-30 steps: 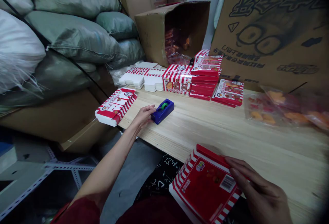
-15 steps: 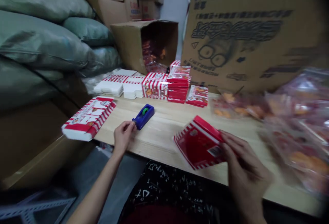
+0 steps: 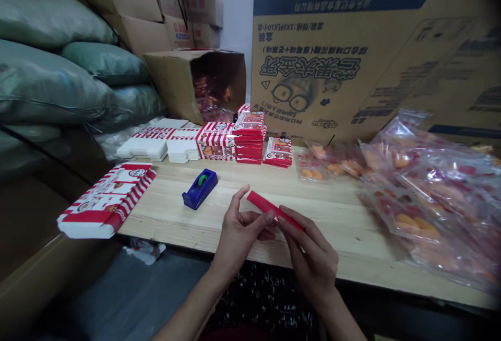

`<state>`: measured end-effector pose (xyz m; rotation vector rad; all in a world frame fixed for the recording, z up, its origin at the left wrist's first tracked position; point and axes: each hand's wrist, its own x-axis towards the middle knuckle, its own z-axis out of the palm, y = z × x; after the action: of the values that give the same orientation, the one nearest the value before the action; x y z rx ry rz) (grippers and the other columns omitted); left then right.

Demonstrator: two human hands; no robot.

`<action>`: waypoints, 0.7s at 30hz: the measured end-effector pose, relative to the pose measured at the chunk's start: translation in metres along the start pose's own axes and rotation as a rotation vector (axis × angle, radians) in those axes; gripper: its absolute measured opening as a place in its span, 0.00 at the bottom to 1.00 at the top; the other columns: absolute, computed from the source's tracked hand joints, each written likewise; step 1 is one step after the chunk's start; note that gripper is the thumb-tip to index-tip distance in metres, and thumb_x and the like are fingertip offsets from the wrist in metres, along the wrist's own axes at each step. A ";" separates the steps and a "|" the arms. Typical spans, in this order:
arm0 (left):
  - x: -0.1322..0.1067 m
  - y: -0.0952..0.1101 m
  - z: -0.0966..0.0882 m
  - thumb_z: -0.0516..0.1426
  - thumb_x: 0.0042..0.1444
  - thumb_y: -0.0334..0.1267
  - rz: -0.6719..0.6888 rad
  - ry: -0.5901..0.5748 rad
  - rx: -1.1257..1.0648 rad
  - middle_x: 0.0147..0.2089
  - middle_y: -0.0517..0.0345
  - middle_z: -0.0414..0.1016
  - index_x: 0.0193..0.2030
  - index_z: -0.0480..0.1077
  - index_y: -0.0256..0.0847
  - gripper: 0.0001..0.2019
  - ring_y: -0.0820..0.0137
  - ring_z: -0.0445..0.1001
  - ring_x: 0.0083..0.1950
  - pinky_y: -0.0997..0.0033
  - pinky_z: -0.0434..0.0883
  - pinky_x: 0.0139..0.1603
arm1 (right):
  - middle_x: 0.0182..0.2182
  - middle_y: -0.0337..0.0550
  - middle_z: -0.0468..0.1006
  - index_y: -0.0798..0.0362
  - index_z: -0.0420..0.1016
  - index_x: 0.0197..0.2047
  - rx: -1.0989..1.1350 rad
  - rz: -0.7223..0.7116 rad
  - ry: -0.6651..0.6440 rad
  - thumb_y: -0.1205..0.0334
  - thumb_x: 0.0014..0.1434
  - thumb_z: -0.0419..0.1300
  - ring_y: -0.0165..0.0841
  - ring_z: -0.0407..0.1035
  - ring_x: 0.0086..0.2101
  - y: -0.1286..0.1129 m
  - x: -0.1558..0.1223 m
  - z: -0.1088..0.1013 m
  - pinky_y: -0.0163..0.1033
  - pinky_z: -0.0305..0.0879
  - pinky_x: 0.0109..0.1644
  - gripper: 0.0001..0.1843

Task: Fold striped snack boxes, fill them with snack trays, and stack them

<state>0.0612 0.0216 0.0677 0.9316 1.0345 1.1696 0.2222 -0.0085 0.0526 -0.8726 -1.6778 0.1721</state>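
Red carton, edge-on, pinched between left hand and right hand, together over the table — tape dispenser nearby.

Both hands now come together on the red box

The left hand is no more beside the blue tape dispenser; it has moved away to the middle of the worktop, and now its fingers touch the red paper box. The right hand has turned this box, so before we saw its wide printed face, and now we see only a narrow red edge between the two hands. The view has also lifted and moved: more of the large printed carton shows above, and the clear bags of orange food now appear sharp at the right side.
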 end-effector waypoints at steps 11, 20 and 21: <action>0.039 0.016 -0.025 0.61 0.63 0.50 0.353 -0.123 0.598 0.34 0.57 0.75 0.35 0.78 0.42 0.14 0.65 0.71 0.37 0.67 0.69 0.41 | 0.56 0.45 0.80 0.39 0.71 0.68 0.251 0.539 -0.166 0.57 0.71 0.59 0.38 0.76 0.52 0.017 0.031 -0.029 0.47 0.76 0.56 0.23; 0.060 -0.023 -0.048 0.68 0.53 0.45 0.032 -0.402 0.368 0.43 0.51 0.84 0.50 0.81 0.44 0.18 0.60 0.79 0.42 0.66 0.73 0.40 | 0.56 0.46 0.83 0.46 0.81 0.58 0.428 0.910 -0.003 0.48 0.61 0.68 0.44 0.80 0.50 0.067 -0.016 -0.021 0.54 0.77 0.56 0.23; 0.059 -0.029 -0.054 0.70 0.50 0.42 -0.004 -0.425 0.356 0.46 0.49 0.84 0.54 0.80 0.45 0.23 0.58 0.80 0.44 0.64 0.74 0.41 | 0.56 0.47 0.83 0.46 0.81 0.58 0.441 0.952 0.060 0.48 0.61 0.69 0.44 0.80 0.50 0.072 -0.025 -0.020 0.54 0.77 0.57 0.24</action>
<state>0.0215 0.0777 0.0174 1.3877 0.9053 0.7450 0.2737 0.0205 0.0007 -1.2422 -0.9856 1.1008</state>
